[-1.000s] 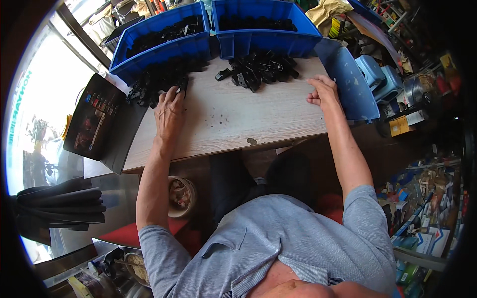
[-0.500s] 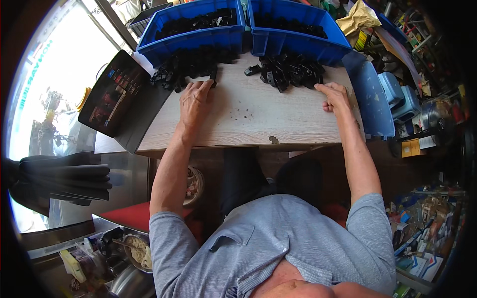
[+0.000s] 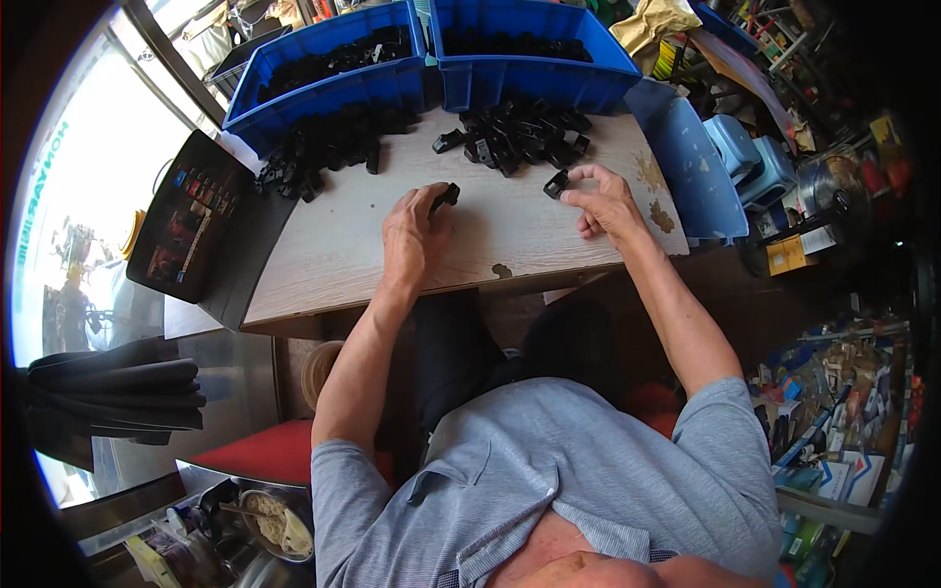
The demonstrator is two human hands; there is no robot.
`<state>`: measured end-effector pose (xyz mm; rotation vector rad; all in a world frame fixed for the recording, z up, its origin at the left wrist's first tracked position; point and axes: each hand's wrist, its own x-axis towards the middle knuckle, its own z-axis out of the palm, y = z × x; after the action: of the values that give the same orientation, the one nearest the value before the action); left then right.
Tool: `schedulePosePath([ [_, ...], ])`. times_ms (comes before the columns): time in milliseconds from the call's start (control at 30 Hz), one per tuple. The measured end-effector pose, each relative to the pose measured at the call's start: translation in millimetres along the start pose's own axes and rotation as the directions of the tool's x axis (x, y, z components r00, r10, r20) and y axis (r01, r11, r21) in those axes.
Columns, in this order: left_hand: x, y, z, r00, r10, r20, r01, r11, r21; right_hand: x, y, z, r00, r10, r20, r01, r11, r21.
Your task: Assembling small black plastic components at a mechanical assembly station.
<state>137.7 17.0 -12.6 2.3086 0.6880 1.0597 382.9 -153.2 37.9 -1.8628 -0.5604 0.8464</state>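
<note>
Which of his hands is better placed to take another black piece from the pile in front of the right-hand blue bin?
Probably the right hand: it sits just below that pile, though it already pinches a black piece. The left hand is farther off.

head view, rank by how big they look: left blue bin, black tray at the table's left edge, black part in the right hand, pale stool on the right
1. left blue bin
2. black tray
3. pale stool, though it sits lower and near the bent rim, so this is unsure
4. black part pinched in the right hand
</note>
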Motion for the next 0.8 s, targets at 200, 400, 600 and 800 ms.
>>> schedulePosePath([
  [200, -2, 16, 22, 1.000, -0.025, -0.009, 0.024, 0.995, -0.099, 7, -9, 7, 0.993, -0.059, 0.097, 0.066, 0.996, -0.062],
  [400, 4, 31, 35, 0.999, 0.017, -0.030, -0.021, 0.988, -0.154, 7, -18, 19, 0.999, 0.002, 0.041, 0.009, 0.960, -0.281],
  [600, 20, 44, 48, 0.986, 0.167, -0.014, -0.168, 0.980, -0.108, -3, -20, 39, 0.991, 0.004, 0.132, 0.037, 0.950, -0.309],
  [800, 32, 41, 57, 0.914, 0.334, 0.230, -0.330, 0.942, -0.055, 3, -13, 42, 0.986, -0.015, 0.167, 0.069, 0.944, -0.323],
])
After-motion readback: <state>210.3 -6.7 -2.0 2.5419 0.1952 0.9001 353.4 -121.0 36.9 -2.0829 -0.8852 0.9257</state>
